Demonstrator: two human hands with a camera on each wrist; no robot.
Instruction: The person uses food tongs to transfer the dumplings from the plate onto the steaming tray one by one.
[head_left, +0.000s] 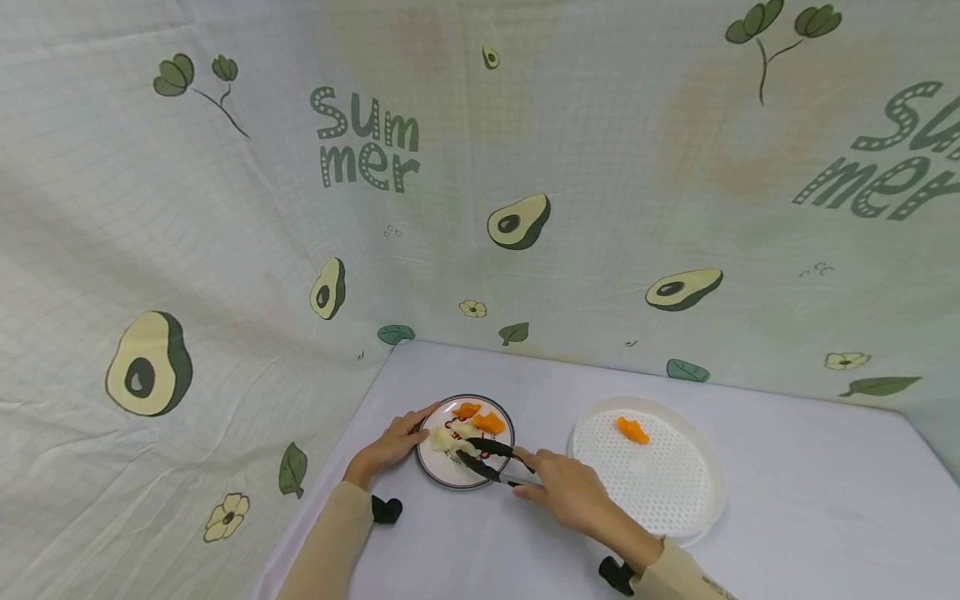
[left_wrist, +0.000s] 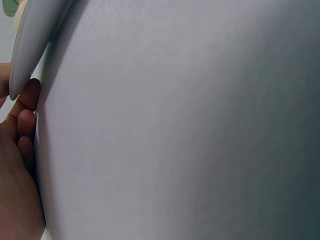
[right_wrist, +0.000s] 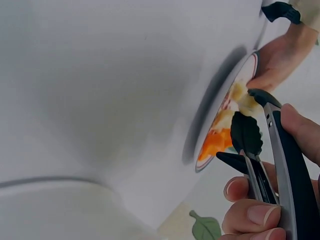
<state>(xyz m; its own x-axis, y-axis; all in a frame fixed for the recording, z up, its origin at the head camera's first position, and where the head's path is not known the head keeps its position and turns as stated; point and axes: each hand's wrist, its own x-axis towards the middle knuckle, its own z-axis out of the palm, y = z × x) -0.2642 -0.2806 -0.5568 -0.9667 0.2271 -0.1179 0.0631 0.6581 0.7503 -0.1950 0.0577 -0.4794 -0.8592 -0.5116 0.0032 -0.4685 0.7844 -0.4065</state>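
My left hand [head_left: 393, 442] grips the left rim of a small white plate [head_left: 448, 476] with a dark edge line; in the left wrist view the thumb is over the rim and the fingers are below it. On the plate lie pale yellowish pieces [head_left: 442, 439] and orange pieces [head_left: 489, 422]. Black-tipped metal tongs [right_wrist: 286, 165] are held in my right hand [head_left: 573, 492], fingers on one arm and thumb on the other. The tongs' tips are apart, reaching over the plate's near right side to the pale pieces.
A round white perforated tray [head_left: 645, 492] stands on the table to the right of the plate, with one orange piece [head_left: 632, 430] near its far side. Behind the white tabletop [head_left: 810, 492] hangs a printed cloth [head_left: 600, 167], which also covers the left side.
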